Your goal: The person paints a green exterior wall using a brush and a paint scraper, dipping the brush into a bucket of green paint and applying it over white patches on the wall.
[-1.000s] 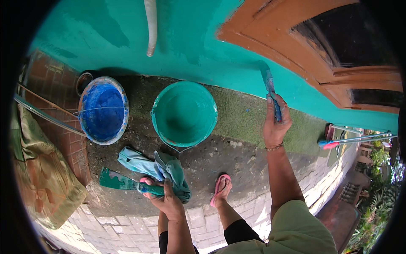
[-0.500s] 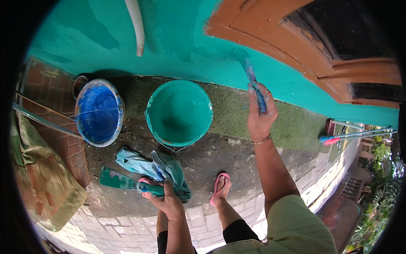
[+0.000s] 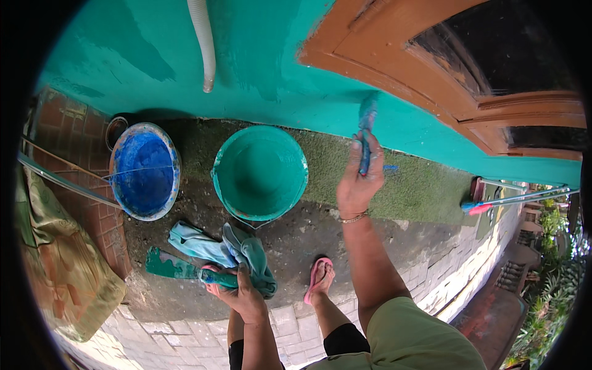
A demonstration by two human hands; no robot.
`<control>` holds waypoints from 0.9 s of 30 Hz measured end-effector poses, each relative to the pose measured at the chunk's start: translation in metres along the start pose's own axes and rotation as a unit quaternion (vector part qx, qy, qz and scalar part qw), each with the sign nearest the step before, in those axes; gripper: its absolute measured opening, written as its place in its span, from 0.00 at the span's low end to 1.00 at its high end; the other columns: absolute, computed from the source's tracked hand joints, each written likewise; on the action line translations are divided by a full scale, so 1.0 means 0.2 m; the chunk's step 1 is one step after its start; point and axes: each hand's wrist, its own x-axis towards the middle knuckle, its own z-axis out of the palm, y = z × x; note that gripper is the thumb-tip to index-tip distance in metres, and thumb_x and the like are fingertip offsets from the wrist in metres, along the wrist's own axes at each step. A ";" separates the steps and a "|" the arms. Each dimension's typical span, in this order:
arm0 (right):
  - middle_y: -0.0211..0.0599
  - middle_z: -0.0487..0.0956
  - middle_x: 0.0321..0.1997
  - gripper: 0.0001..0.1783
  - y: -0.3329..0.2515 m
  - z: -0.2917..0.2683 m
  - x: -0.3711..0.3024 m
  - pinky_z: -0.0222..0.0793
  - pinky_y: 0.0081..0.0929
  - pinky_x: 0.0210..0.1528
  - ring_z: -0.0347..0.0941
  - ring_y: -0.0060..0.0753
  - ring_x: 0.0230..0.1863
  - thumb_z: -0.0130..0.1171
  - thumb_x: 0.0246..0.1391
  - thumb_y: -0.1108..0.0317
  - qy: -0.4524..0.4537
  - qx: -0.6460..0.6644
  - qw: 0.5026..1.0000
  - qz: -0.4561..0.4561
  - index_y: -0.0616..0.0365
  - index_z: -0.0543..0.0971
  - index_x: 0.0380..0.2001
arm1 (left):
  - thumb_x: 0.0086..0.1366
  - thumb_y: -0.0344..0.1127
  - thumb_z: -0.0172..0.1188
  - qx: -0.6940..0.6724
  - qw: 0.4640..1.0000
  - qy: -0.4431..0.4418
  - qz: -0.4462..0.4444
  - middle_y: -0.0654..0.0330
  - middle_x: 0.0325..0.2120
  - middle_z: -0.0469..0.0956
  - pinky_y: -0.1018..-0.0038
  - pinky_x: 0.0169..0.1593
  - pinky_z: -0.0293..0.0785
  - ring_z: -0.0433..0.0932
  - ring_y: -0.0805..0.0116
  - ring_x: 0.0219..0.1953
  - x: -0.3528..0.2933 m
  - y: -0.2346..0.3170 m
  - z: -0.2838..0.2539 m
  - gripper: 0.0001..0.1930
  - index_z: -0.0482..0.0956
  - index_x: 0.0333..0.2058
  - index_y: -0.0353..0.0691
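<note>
My right hand [image 3: 359, 185] grips a paintbrush [image 3: 364, 154] by its blue-smeared handle, fingers closed round it. The brush points up, its bristles at the teal wall [image 3: 296, 92] just below the brown window frame [image 3: 394, 58]. Down at the lower left, my left hand [image 3: 245, 299] is closed on the green handle of a scraper [image 3: 172, 265]. Its flat blade points left and is coated in teal paint. Beside that hand is a light-blue, paint-stained cloth [image 3: 250, 253]; whether the hand also holds it I cannot tell. A bucket of teal paint [image 3: 290, 200] stands between the hands.
A blue-stained bucket [image 3: 175, 185] with a wire handle stands left of the teal one. A pale corrugated pipe [image 3: 203, 43] hangs down the wall. Long poles [image 3: 68, 179] and a crumpled tan sheet [image 3: 68, 265] are at far left. Long-handled tools [image 3: 518, 198] lie at right.
My right hand has moved left and a little lower with the paintbrush, which now stands more upright. My left hand stays almost in place with the scraper.
</note>
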 end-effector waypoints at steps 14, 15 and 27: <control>0.45 0.80 0.43 0.15 -0.12 0.10 -0.01 0.73 0.29 0.43 0.78 0.39 0.41 0.58 0.56 0.72 -0.141 0.003 0.988 -0.059 0.60 0.76 0.47 | 0.57 0.27 0.59 0.001 0.999 0.030 -0.039 0.68 0.27 0.68 0.79 0.37 0.60 0.64 0.76 0.30 0.03 0.02 -0.02 0.06 0.70 0.28 0.40; 0.44 0.80 0.43 0.15 -0.08 0.06 0.00 0.72 0.28 0.43 0.78 0.35 0.41 0.58 0.57 0.71 -0.126 -0.007 0.991 -0.052 0.61 0.76 0.47 | 0.57 0.27 0.59 0.010 0.999 0.035 -0.036 0.68 0.27 0.68 0.79 0.37 0.61 0.64 0.76 0.30 0.03 0.02 -0.03 0.06 0.70 0.28 0.40; 0.35 0.79 0.45 0.15 0.21 -0.25 0.11 0.68 0.22 0.48 0.73 0.23 0.43 0.55 0.62 0.67 0.071 0.030 0.995 0.068 0.64 0.75 0.48 | 0.58 0.28 0.60 -0.001 0.999 0.014 -0.040 0.67 0.26 0.69 0.78 0.37 0.63 0.67 0.75 0.29 0.04 0.00 -0.01 0.05 0.71 0.28 0.39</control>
